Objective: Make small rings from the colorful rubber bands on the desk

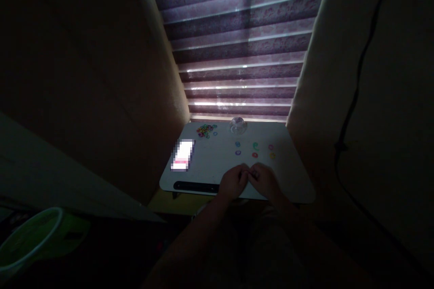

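Note:
My left hand (233, 181) and my right hand (265, 181) meet over the front part of a small white table (210, 162). Both are closed, fingertips pinched together; whatever is between them is hidden and too dark to make out. Just beyond lie small coloured bands that look like hair ties, spaced in loose pairs: a blue one (238, 144), a purple one (238, 152), a green one (255, 146), a red one (255, 155), a pink one (271, 147) and a yellow one (272, 156).
A heap of mixed coloured bands (205, 131) lies at the back left, a clear round bowl (238, 126) at the back. A bright, blurred-out phone-like screen (183, 155) rests on the left. Walls and a blind (237, 54) enclose the table. A green tub (44, 239) stands lower left.

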The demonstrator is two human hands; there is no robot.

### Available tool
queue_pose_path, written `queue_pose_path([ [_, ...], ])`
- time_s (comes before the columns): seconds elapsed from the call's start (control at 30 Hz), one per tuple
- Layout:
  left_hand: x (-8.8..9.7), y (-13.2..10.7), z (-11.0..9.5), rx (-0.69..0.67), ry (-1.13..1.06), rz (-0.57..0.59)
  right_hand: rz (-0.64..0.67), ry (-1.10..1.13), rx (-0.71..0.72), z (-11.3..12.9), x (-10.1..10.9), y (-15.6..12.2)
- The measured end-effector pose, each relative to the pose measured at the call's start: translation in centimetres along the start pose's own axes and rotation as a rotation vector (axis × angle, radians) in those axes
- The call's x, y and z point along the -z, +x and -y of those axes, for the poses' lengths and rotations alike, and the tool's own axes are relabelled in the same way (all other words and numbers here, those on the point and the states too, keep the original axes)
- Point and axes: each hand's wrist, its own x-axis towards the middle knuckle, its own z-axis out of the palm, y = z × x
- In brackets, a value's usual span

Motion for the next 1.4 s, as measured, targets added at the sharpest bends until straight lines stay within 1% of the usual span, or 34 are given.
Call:
queue_pose_path([
  [0.23, -0.18, 0.06, 0.18, -0.001, 0.017, 0.003, -0.002, 0.015, 0.029, 0.37, 0.31, 0.07],
  [0.4, -0.37, 0.16, 0.33, 0.028, 0.007, -0.028, -0.008, 0.013, 0.033, 0.52, 0.35, 0.08],
  [0.67, -0.48, 0.17, 0.34, 0.054, 0.0, -0.043, -0.022, 0.026, 0.026, 0.5, 0.26, 0.01],
  [0.97, -0.62, 0.09, 0.68, 0.038, -0.029, -0.056, -0.01, 0.042, 0.03, 0.26, 0.17, 0.06],
  [1.23, -0.77, 0.1, 0.84, 0.051, -0.03, -0.047, -0.006, 0.021, 0.042, 0.05, 0.14, 0.03],
  [1.4, -0.69, -0.01, 0.77, 0.084, 0.032, -0.023, -0.002, 0.038, 0.046, 0.22, 0.28, 0.01],
])
